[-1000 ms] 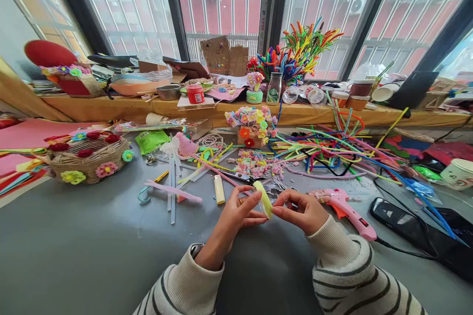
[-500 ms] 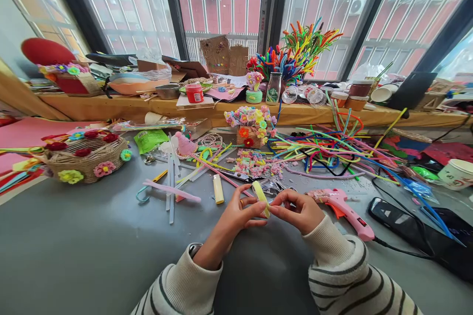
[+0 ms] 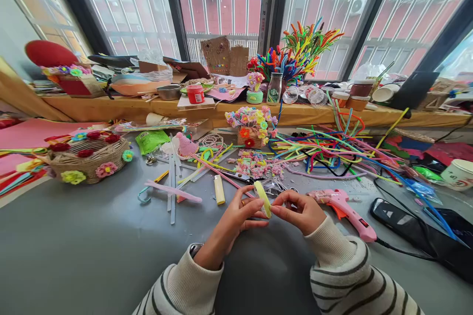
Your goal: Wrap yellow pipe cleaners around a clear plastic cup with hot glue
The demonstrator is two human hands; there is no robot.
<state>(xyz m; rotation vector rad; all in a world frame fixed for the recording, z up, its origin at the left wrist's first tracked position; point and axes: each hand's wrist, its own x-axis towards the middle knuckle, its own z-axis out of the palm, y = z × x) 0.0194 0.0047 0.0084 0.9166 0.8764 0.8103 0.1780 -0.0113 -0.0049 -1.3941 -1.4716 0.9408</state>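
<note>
Fingers (image 3: 254,205) pinch fuzzy yellow pipe-cleaner loop (image 3: 263,198); upright.

Grey table (image 3: 74,246), wooden sill shelf (image 3: 111,106), large barred windows (image 3: 221,5), daylight, red building outside.

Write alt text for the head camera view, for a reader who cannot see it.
Two hands in striped sleeves, left hand and right hand, pinch a yellow pipe-cleaner loop between them above a grey table. A pink glue gun lies right of them, a flower-trimmed woven basket far left, loose coloured pipe cleaners behind.
</note>
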